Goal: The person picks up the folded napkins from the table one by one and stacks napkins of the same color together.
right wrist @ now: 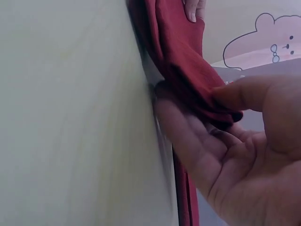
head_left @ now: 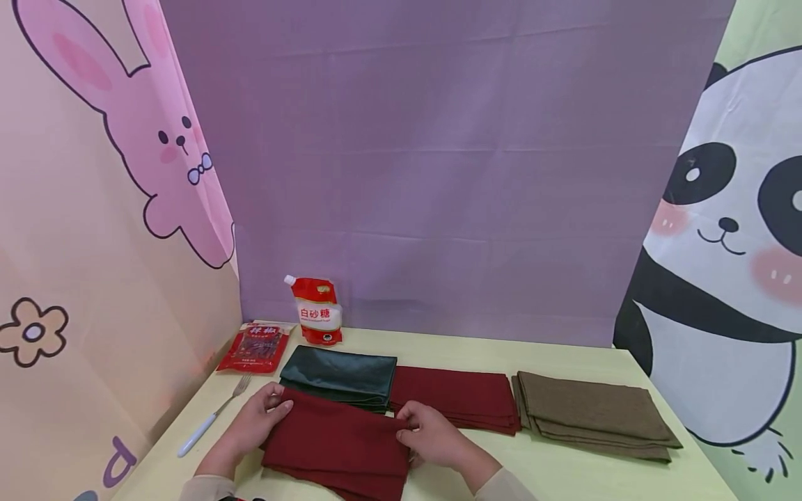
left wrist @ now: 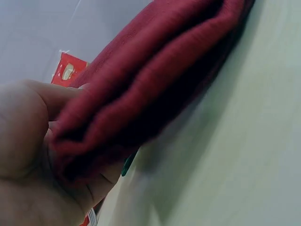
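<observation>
A folded dark red cloth (head_left: 338,442) is held at the near side of the table, its layers showing along the front edge. My left hand (head_left: 255,419) grips its left end, thumb on top; in the left wrist view the fingers go beneath the folded layers (left wrist: 141,89). At the opposite end, my right hand (head_left: 434,438) pinches the cloth with its thumb above and fingers below, as the right wrist view shows at the cloth corner (right wrist: 202,96). Behind it lie a folded dark green cloth (head_left: 341,372) and another folded red cloth (head_left: 457,391).
Folded brown cloth (head_left: 589,410) lies at the right. On the left are a fork (head_left: 216,415) with a pale handle and a flat red packet (head_left: 255,348). A red and white sugar pouch (head_left: 319,314) stands at the back, before a purple backdrop (head_left: 426,174).
</observation>
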{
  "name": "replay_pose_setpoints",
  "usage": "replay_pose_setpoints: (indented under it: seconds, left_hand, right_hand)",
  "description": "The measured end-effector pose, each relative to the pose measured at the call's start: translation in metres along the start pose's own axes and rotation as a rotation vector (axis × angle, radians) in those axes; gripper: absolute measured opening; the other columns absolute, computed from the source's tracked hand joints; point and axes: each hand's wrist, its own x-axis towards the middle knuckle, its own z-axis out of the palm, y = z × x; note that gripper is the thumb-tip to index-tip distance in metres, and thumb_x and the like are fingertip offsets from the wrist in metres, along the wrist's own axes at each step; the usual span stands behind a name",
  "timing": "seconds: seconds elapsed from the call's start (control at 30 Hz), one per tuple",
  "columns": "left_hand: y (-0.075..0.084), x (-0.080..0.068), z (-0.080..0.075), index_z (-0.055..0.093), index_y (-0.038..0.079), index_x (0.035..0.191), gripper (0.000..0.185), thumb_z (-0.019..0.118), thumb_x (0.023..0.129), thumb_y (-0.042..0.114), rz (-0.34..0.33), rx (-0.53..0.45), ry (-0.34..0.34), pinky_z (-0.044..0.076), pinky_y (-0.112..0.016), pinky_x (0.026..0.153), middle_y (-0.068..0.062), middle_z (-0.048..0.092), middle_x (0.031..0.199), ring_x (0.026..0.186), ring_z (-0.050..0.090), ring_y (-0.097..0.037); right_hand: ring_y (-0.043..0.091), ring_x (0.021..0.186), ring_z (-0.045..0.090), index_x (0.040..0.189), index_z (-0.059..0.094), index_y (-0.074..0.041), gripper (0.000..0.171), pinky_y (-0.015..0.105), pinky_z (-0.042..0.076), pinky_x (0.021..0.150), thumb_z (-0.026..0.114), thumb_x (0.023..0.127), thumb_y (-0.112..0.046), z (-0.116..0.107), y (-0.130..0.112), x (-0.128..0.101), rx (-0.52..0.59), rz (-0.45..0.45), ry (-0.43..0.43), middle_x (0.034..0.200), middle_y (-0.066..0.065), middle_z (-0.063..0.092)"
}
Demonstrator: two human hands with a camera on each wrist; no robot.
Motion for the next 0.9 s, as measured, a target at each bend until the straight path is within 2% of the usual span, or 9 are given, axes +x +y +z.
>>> replay_pose_setpoints:
  seconds: [0.07, 0.23, 0.43, 0.67, 0.77, 0.9]
  left_hand:
    - [0.0006, -0.0010, 0.0006, 0.048, 0.002, 0.119, 0.021, 0.060, 0.108, 0.015, 0.004, -0.035, -0.041, 0.055, -0.038, 0.066, -0.012, 0.071, 0.103, 0.080, 0.068, -0.025]
    - [0.0006, -0.0019, 0.0033, 0.044, 0.000, 0.126, 0.025, 0.055, 0.111, 0.018, -0.006, -0.083, -0.082, 0.058, -0.039, 0.067, -0.013, 0.073, 0.104, 0.081, 0.072, -0.027]
    - [-0.0011, -0.0003, 0.0046, 0.041, 0.001, 0.139, 0.038, 0.059, 0.108, 0.014, -0.039, -0.101, -0.070, 0.061, -0.041, 0.068, -0.017, 0.072, 0.114, 0.085, 0.075, -0.029]
    - [-0.0018, 0.0027, 0.0043, 0.034, 0.010, 0.153, 0.062, 0.069, 0.102, 0.011, -0.021, -0.140, -0.084, 0.062, -0.044, 0.073, -0.024, 0.066, 0.128, 0.093, 0.074, -0.032]
    - [-0.0007, 0.0032, 0.0046, 0.033, 0.013, 0.155, 0.065, 0.070, 0.101, 0.011, -0.020, -0.148, -0.058, 0.062, -0.044, 0.076, -0.026, 0.064, 0.131, 0.096, 0.073, -0.032]
    - [0.0014, 0.0038, 0.0067, 0.030, 0.014, 0.158, 0.066, 0.066, 0.103, 0.006, 0.002, -0.181, -0.055, 0.062, -0.041, 0.079, -0.028, 0.061, 0.134, 0.098, 0.073, -0.033]
  right_hand:
    - [0.032, 0.075, 0.074, 0.119, 0.054, 0.000, 0.016, 0.047, 0.062, 0.062, 0.059, 0.105, -0.004, 0.0000, -0.0001, -0.0004, 0.082, 0.019, -0.006, 0.107, 0.012, 0.068]
    - [0.027, 0.082, 0.072, 0.131, 0.049, -0.002, 0.029, 0.041, 0.060, 0.059, 0.061, 0.106, -0.008, -0.0003, 0.0003, 0.0005, 0.107, 0.033, 0.012, 0.113, 0.013, 0.064]
    - [0.024, 0.089, 0.068, 0.143, 0.045, -0.004, 0.059, 0.037, 0.058, 0.060, 0.076, 0.093, 0.001, -0.0009, 0.0013, 0.0013, 0.131, 0.003, 0.015, 0.116, 0.017, 0.064]
    - [0.025, 0.088, 0.066, 0.146, 0.049, -0.009, 0.058, 0.034, 0.056, 0.069, 0.074, 0.094, -0.001, -0.0045, -0.0032, -0.0010, 0.043, -0.097, 0.085, 0.115, 0.018, 0.066]
    - [0.023, 0.085, 0.061, 0.144, 0.052, -0.015, 0.057, 0.031, 0.052, 0.068, 0.075, 0.094, -0.002, -0.0060, -0.0043, -0.0003, -0.022, -0.125, 0.148, 0.114, 0.017, 0.065]
    - [0.022, 0.090, 0.056, 0.142, 0.056, -0.020, 0.054, 0.029, 0.050, 0.075, 0.075, 0.094, -0.003, -0.0074, -0.0042, 0.0019, -0.092, -0.162, 0.230, 0.122, 0.016, 0.065]
